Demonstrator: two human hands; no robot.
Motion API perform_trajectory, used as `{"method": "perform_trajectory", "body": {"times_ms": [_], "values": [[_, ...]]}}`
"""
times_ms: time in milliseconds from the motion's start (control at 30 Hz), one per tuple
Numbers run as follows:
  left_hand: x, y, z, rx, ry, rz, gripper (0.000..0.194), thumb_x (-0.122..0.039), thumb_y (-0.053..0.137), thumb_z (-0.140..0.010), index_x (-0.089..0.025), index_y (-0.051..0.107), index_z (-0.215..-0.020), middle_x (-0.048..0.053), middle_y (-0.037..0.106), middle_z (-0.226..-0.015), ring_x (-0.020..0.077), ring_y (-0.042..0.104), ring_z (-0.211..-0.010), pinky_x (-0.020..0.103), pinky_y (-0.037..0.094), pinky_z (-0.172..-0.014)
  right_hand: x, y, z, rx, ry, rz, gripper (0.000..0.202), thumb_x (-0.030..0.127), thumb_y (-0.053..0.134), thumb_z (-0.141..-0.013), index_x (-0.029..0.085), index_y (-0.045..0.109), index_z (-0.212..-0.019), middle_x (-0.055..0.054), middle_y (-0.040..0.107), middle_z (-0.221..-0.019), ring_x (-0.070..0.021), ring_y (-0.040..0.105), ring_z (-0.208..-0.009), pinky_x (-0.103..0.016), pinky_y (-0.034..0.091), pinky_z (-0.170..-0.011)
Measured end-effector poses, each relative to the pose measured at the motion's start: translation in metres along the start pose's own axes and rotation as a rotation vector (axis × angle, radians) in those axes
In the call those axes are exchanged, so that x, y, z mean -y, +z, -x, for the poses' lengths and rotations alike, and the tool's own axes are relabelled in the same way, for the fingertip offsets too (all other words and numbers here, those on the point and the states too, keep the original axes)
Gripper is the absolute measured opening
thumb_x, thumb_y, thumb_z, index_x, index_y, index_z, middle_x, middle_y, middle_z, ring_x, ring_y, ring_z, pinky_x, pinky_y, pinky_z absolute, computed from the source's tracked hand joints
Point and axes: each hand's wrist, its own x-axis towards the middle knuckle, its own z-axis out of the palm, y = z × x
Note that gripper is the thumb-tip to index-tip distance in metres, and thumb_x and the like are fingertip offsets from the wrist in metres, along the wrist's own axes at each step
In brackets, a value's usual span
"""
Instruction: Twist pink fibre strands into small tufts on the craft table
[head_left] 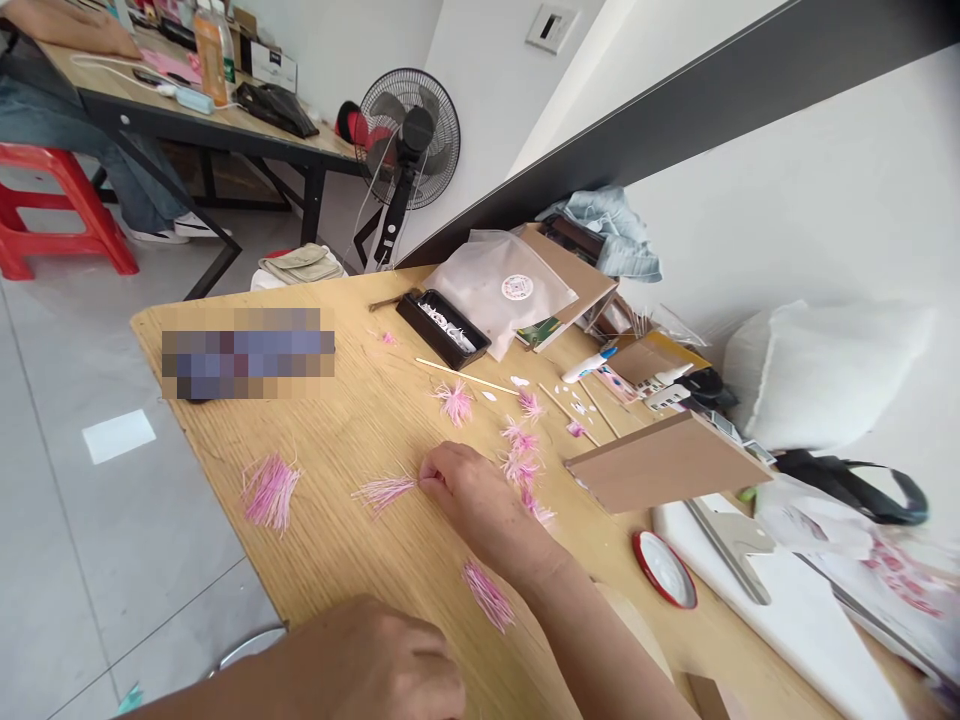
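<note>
My right hand (469, 495) is closed in a pinch over the table, and a pink and white fringed bunch (384, 491) sticks out to the left from its fingertips. My left hand (379, 665) lies low at the bottom edge, back of the hand up, its fingers curled downward and what they hold hidden. A thicker pink bunch (271, 490) rests to the left on the wood, and another (488, 596) lies between my two hands. Beyond my right hand, several fluffy pink tufts (520, 464) form a row, with one more tuft (454, 401) nearer the thin stick.
On the wooden table (360, 390) are a black box (442, 328) of white pieces, a glue bottle (589, 366), a cardboard panel (671, 465) and a red-rimmed lid (664, 569). A fan (409, 135) stands behind. A person sits at another table, upper left.
</note>
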Motion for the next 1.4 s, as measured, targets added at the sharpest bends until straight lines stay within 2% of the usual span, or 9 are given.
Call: {"method": "perform_trajectory", "body": {"times_ms": [167, 433, 633, 833, 1133, 1267, 1400], "values": [[0.001, 0.002, 0.001, -0.008, 0.023, -0.019, 0.037, -0.017, 0.055, -0.081, -0.017, 0.030, -0.054, -0.007, 0.034, -0.054, 0.0069, 0.033, -0.048, 0.021, 0.027, -0.042, -0.002, 0.002, -0.001, -0.013, 0.012, -0.002, 0.019, 0.004, 0.043, -0.075, 0.018, 0.048, -0.064, -0.001, 0.053, -0.068, -0.0137, 0.048, -0.068, -0.024, 0.033, -0.061], [0.002, 0.003, -0.001, 0.016, 0.026, -0.036, 0.033, -0.020, 0.054, -0.082, -0.017, 0.036, -0.054, -0.006, 0.043, -0.055, 0.0072, 0.040, -0.048, 0.020, 0.029, -0.042, -0.008, -0.008, -0.002, -0.046, 0.034, -0.043, 0.018, 0.006, 0.042, -0.075, 0.019, 0.045, -0.063, 0.000, 0.051, -0.067, -0.0127, 0.046, -0.065, -0.024, 0.032, -0.059], [0.003, 0.004, -0.001, -0.002, 0.011, -0.016, 0.036, -0.018, 0.056, -0.079, -0.016, 0.033, -0.052, -0.007, 0.039, -0.052, 0.0059, 0.038, -0.045, 0.019, 0.027, -0.039, -0.008, -0.010, -0.003, -0.004, -0.016, -0.070, 0.021, 0.003, 0.041, -0.071, 0.019, 0.039, -0.057, 0.003, 0.046, -0.060, -0.0101, 0.041, -0.057, -0.022, 0.028, -0.054], [0.003, 0.005, -0.001, 0.005, 0.021, 0.010, 0.030, -0.023, 0.052, -0.083, -0.017, 0.042, -0.055, -0.005, 0.049, -0.056, 0.0078, 0.045, -0.049, 0.019, 0.033, -0.043, -0.014, -0.011, -0.002, 0.013, -0.071, -0.099, 0.020, 0.005, 0.041, -0.073, 0.019, 0.042, -0.059, 0.003, 0.047, -0.063, -0.0099, 0.041, -0.059, -0.022, 0.029, -0.055], [0.003, 0.004, -0.001, 0.019, -0.007, -0.062, 0.036, -0.020, 0.056, -0.080, -0.016, 0.034, -0.052, -0.007, 0.039, -0.051, 0.0063, 0.037, -0.045, 0.019, 0.027, -0.040, -0.007, -0.009, -0.001, -0.008, -0.056, -0.078, 0.013, 0.008, 0.049, -0.074, 0.018, 0.049, -0.066, 0.001, 0.051, -0.073, -0.0109, 0.046, -0.065, -0.023, 0.032, -0.058], [0.000, 0.001, -0.002, 0.013, -0.006, -0.053, 0.037, -0.019, 0.056, -0.080, -0.016, 0.032, -0.053, -0.007, 0.036, -0.051, 0.0058, 0.034, -0.045, 0.020, 0.027, -0.040, -0.001, -0.005, -0.004, -0.011, -0.031, -0.056, 0.020, 0.003, 0.045, -0.074, 0.017, 0.046, -0.060, 0.001, 0.050, -0.070, -0.0102, 0.045, -0.064, -0.022, 0.030, -0.057], [-0.003, 0.000, -0.002, -0.011, -0.030, -0.050, 0.037, -0.018, 0.058, -0.079, -0.016, 0.033, -0.051, -0.007, 0.036, -0.051, 0.0061, 0.035, -0.046, 0.020, 0.028, -0.041, -0.002, -0.009, -0.002, -0.013, -0.020, -0.048, 0.020, 0.005, 0.044, -0.074, 0.018, 0.043, -0.059, 0.001, 0.049, -0.067, -0.0104, 0.043, -0.060, -0.023, 0.029, -0.055]]}}
